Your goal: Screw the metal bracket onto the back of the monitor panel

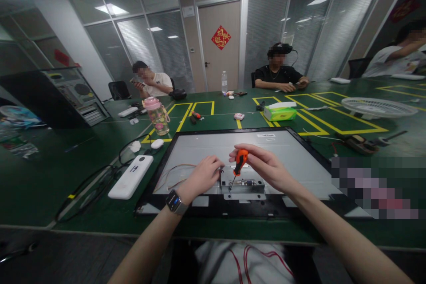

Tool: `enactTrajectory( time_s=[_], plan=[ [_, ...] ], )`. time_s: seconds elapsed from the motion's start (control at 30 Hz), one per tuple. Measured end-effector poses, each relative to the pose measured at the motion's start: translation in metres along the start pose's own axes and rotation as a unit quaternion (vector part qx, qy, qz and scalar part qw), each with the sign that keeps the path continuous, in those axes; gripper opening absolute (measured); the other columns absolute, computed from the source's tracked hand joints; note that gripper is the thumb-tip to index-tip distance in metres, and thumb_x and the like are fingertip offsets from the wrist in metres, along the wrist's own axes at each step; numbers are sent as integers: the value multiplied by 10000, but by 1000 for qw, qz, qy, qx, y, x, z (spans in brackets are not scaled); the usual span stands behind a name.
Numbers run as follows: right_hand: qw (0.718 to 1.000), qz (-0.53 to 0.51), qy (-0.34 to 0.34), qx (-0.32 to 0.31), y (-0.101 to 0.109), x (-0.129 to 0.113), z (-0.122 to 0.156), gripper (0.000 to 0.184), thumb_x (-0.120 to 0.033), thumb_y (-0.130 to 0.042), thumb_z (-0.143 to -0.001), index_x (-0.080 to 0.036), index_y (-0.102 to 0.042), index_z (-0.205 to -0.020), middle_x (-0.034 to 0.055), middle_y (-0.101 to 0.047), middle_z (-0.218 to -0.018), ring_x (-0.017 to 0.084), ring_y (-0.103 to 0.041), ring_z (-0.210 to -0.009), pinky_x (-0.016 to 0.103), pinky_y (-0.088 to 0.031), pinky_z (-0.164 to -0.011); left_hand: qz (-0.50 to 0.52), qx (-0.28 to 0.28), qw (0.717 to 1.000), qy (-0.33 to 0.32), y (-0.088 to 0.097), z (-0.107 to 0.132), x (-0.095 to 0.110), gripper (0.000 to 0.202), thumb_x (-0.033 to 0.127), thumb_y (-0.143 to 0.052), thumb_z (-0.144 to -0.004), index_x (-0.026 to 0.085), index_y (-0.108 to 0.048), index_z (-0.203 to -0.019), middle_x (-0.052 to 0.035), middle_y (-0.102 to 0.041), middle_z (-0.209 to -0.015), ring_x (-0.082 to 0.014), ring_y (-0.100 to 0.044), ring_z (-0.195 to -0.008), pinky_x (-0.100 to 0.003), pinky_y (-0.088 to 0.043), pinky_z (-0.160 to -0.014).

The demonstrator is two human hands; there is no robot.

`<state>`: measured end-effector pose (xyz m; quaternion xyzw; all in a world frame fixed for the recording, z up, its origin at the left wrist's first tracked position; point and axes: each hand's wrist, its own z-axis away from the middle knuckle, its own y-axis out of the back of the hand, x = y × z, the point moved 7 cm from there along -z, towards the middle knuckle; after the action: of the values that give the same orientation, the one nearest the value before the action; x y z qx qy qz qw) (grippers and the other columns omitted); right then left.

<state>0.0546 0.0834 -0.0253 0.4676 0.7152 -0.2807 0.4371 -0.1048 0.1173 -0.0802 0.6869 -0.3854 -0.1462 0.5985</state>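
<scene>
A flat monitor panel (293,151) lies face down on the green table, its grey back up, with a small metal circuit housing (244,184) near its front edge. My right hand (266,166) is closed round an orange-handled screwdriver (240,162), whose tip points down onto the housing's left part. My left hand (203,175), with a watch on the wrist, rests with fingers curled at the housing's left edge, pinching something too small to name. Thin wires (173,175) run leftward across the panel.
A white power bank (130,176) and black cables lie left of the panel. Further back stand a pink bottle (156,115), a green tissue box (280,112), a fan grille (377,106) and an open computer case (71,93). Three other people sit at the far side.
</scene>
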Motion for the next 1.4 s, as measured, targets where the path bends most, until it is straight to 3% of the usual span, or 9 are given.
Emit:
enactTrajectory(
  time_s=[0.23,0.4,0.6,0.8,0.97,1.13,1.3,1.4],
  plan=[
    [983,139,82,92,7,-16,1,231,-389,-719,-867,-280,-762,-1066,58,-679,-990,216,-654,-928,379,-543,-864,4,-1,1000,6,1,0,0,290,73,-454,-906,212,-620,-1099,-61,-604,-1083,-228,-556,-1052,-380,-471,-961],
    [990,118,57,46,3,-13,2,348,-366,-507,-1002,-325,-638,-1322,72,-714,-1158,240,-660,-1113,446,-496,-1008,2,-5,1000,4,1,-1,1,297,68,-449,-904,196,-620,-1110,-73,-605,-1099,-233,-559,-1055,-378,-471,-963],
    [979,145,91,111,12,-18,1,212,-383,-706,-876,-283,-770,-1051,56,-697,-964,223,-680,-931,381,-562,-862,3,-6,1000,9,1,-1,1,297,73,-452,-901,209,-623,-1102,-65,-610,-1085,-231,-561,-1055,-381,-472,-965],
    [983,151,68,83,8,-16,1,327,-401,-528,-986,-305,-694,-1251,67,-744,-1066,253,-682,-1061,450,-519,-979,-3,-3,1000,6,1,0,1,286,74,-450,-909,201,-621,-1099,-70,-608,-1101,-232,-561,-1052,-375,-473,-957],
    [976,167,84,113,12,-19,1,231,-382,-664,-907,-287,-764,-1093,64,-703,-1004,227,-678,-952,384,-550,-883,-2,-1,1000,5,1,0,1,280,72,-450,-915,199,-622,-1096,-67,-607,-1086,-231,-557,-1057,-375,-467,-969],
    [987,127,57,78,9,-13,0,339,-373,-523,-993,-318,-661,-1297,74,-720,-1173,243,-675,-1095,439,-515,-985,-2,-5,1000,5,0,0,0,287,71,-454,-917,199,-621,-1112,-68,-605,-1098,-228,-558,-1047,-375,-469,-962],
    [978,154,80,113,13,-17,2,242,-358,-674,-903,-293,-759,-1120,55,-702,-991,220,-673,-932,390,-543,-881,1,0,1000,1,0,0,1,275,72,-463,-916,189,-624,-1104,-71,-601,-1086,-231,-553,-1056,-368,-465,-965],
    [980,156,84,93,11,-18,2,287,-360,-600,-952,-305,-724,-1205,60,-706,-1034,223,-667,-992,408,-523,-934,1,-3,1000,5,1,0,1,283,66,-461,-912,188,-624,-1109,-71,-602,-1086,-230,-555,-1051,-367,-467,-960]
  ],
)
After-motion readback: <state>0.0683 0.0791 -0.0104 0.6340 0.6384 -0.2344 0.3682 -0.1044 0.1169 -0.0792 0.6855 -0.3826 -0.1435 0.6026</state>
